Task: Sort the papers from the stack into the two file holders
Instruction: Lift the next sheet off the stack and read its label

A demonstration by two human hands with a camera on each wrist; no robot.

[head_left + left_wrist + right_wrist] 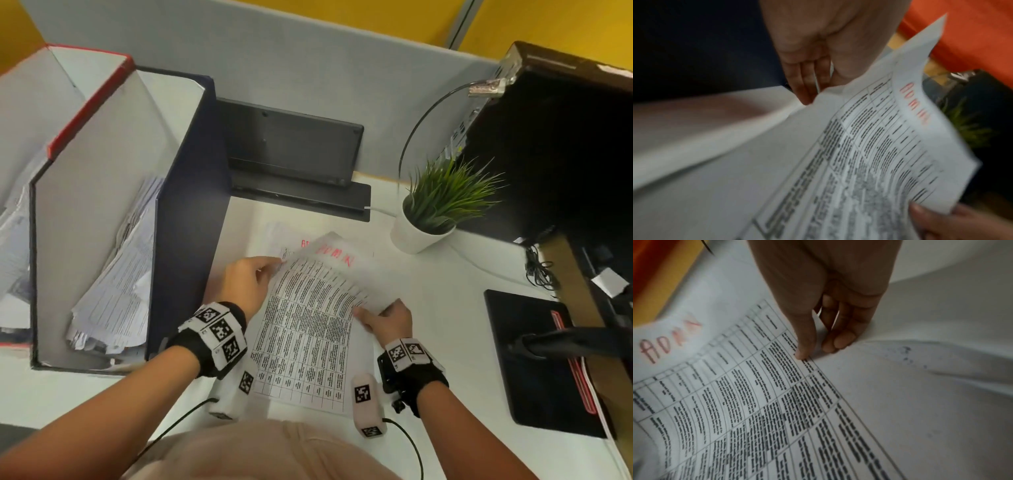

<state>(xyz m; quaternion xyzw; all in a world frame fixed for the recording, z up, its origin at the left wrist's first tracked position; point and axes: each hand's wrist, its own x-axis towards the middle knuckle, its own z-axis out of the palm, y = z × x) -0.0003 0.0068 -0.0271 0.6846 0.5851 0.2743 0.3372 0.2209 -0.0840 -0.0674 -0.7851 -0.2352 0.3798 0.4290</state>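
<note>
A printed table sheet with red handwriting at its top is lifted off the paper stack in the middle of the white desk. My left hand pinches the sheet's upper left corner; its fingers lie under the edge. My right hand pinches the right edge, thumb on top and fingers curled behind. At the left stand two file holders: a navy one holding loose papers, and a red-edged one beyond it, also with papers.
A potted green plant stands to the right behind the stack. A black monitor base sits against the grey partition. A black computer case and a black mat fill the right side.
</note>
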